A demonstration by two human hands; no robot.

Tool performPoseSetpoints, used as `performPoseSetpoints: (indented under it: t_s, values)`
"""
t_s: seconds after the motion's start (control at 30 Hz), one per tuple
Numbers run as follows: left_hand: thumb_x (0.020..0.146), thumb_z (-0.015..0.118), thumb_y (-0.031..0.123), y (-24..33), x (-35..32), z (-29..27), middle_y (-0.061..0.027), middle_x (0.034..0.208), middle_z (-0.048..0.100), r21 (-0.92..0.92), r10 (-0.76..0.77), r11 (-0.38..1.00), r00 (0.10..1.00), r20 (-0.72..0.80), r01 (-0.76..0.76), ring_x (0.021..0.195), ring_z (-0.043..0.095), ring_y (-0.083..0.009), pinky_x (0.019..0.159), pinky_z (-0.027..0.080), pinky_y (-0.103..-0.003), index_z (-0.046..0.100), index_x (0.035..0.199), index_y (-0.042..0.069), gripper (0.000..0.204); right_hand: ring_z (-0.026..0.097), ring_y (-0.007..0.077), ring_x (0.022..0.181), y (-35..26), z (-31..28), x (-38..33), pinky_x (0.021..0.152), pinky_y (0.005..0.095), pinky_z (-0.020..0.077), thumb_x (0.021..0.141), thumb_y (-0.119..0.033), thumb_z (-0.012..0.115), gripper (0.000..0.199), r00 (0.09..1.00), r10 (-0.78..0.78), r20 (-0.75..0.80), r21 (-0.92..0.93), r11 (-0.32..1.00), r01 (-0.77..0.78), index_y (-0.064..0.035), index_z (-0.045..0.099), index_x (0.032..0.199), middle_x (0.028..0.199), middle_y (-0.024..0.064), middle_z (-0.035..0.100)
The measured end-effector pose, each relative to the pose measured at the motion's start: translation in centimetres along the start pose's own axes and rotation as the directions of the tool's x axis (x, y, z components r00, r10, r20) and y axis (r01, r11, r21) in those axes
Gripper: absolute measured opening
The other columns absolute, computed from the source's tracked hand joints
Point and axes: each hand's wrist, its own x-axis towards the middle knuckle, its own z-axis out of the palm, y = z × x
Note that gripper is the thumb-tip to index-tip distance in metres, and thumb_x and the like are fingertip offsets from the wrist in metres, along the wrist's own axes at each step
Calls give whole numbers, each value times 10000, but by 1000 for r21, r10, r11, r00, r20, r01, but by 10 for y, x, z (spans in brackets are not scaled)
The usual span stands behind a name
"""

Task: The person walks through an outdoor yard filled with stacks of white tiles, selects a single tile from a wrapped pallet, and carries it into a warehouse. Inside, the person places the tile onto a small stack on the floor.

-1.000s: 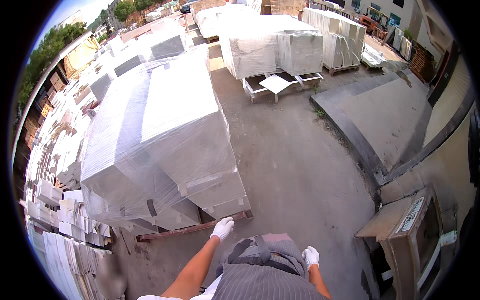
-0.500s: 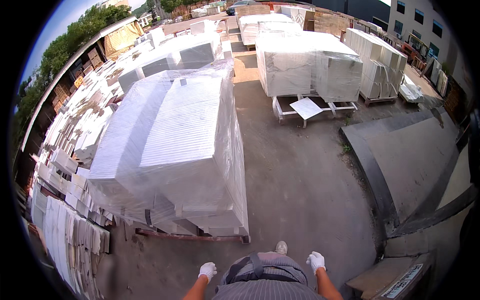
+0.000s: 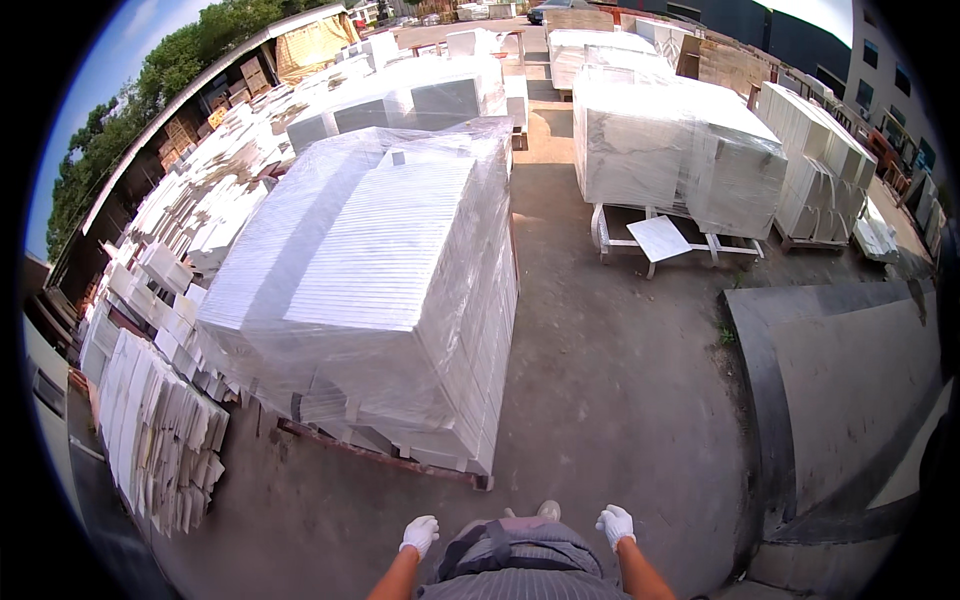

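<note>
Two gloved hands hang at the person's sides at the lower edge of the view, both free of any load. The left hand (image 3: 419,534) wears a white glove with the fingers curled loosely inward; it grasps nothing. The right hand (image 3: 615,523) is likewise gloved, loosely curled and holding nothing. Neither hand touches any object.

The nearest item is the wrapped pallet stack (image 3: 385,290), a tall block of pale slabs stood on edge and bound in clear plastic film. The film appears to serve to keep the slabs tight together and shielded from dust. The stack rests on a red-brown pallet base (image 3: 385,458), which lifts it off the concrete floor (image 3: 610,400), probably so that forks can pass beneath.

From the left hand, the stack lies at 12 o'clock to 11 o'clock, near but clearly apart, with bare floor between. From the right hand it lies at about 10 o'clock, further off.

Loose pale tiles (image 3: 160,440) lean in rows at 9 o'clock of the stack. A second wrapped stack (image 3: 670,150) stands on a white frame at 1 o'clock, well apart. A dark ramp (image 3: 850,380) lies at 3 o'clock.
</note>
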Motion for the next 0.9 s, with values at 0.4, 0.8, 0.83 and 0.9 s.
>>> performPoseSetpoints:
  t_s: [0.4, 0.8, 0.83, 0.9]
  values:
    - [849, 523, 138, -27, 4, -4, -80, 850, 611, 43, 4, 999, 1000, -19, -3, 672, 579, -155, 589, 499, -290, 572, 1083, 0, 276, 607, 174, 650, 21, -15, 7, 578, 300, 515, 819, -85, 547, 400, 996, 87, 7, -76, 993, -86, 52, 500, 1191, 860, 125, 629]
    - [845, 518, 135, -40, 29, -6, -73, 851, 613, 20, 37, 999, 998, 42, -38, 662, 584, -158, 583, 493, -288, 572, 1088, 17, 276, 625, 203, 690, 27, -10, -1, 600, 310, 522, 841, -66, 536, 355, 997, 78, 1, -1, 997, -78, 44, 508, 1177, 866, 129, 630]
    - [845, 518, 139, -39, 28, -4, -73, 853, 614, 25, 32, 999, 999, 39, -33, 664, 585, -160, 587, 494, -289, 573, 1089, 18, 278, 626, 204, 687, 32, -10, -2, 602, 309, 523, 838, -65, 537, 356, 997, 82, -2, 13, 997, -82, 45, 509, 1176, 864, 130, 631]
    - [846, 518, 145, -37, 26, -3, -74, 856, 615, 35, 24, 999, 999, 28, -25, 667, 588, -162, 594, 496, -291, 574, 1091, 19, 282, 626, 206, 683, 39, -11, -2, 606, 308, 526, 834, -61, 539, 358, 996, 87, -2, 19, 996, -87, 47, 509, 1174, 861, 133, 633]
